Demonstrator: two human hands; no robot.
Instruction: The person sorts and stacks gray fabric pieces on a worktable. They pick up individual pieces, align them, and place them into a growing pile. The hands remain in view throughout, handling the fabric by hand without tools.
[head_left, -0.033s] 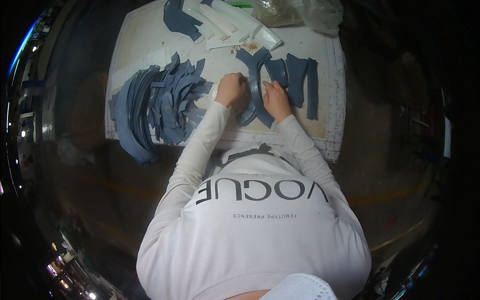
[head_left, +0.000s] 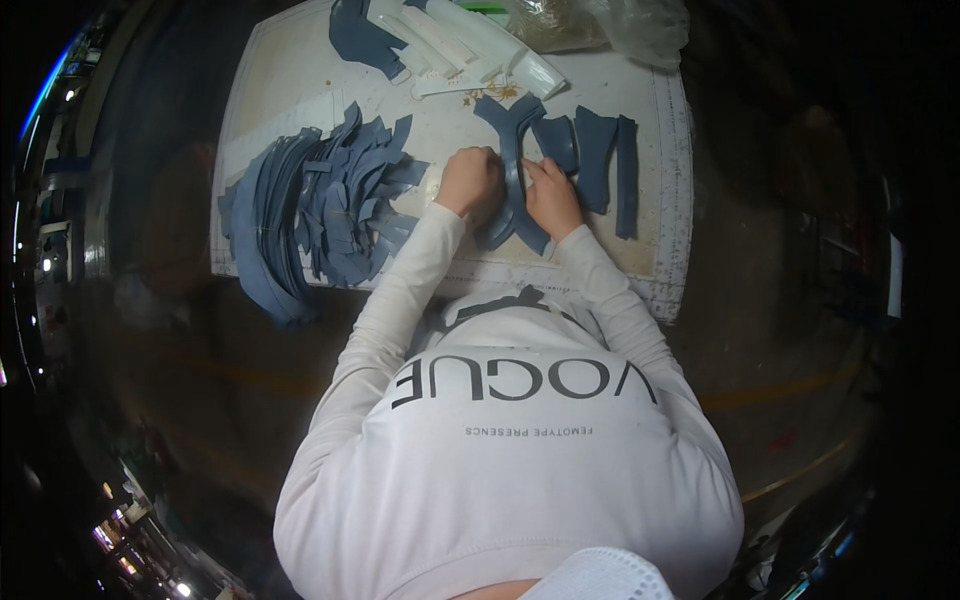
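Left hand (head_left: 468, 181): my fingers are curled, pressing on the left edge of the curved blue strip (head_left: 512, 170)
Right hand (head_left: 552, 195): fingers narrow, pinching the same strip from its right side
Strip: lies on the white table (head_left: 660, 200) between my hands, long axis running away from me, lower end bending left
Plastic bag (head_left: 610, 25): at the far edge, brownish stuff inside
Blue pile (head_left: 320, 200): fanned pieces left of my hands

On the counter (head_left: 660, 150), a fanned stack of cut pieces (head_left: 320, 205) lies at the left, overhanging the near edge. The curved strip (head_left: 515, 170) lies in the middle between both hands, with flat pieces (head_left: 600, 160) just right of it. Behind them lie rolled sheets (head_left: 470, 45), and a plastic bag (head_left: 610, 25) sits at the far right corner.
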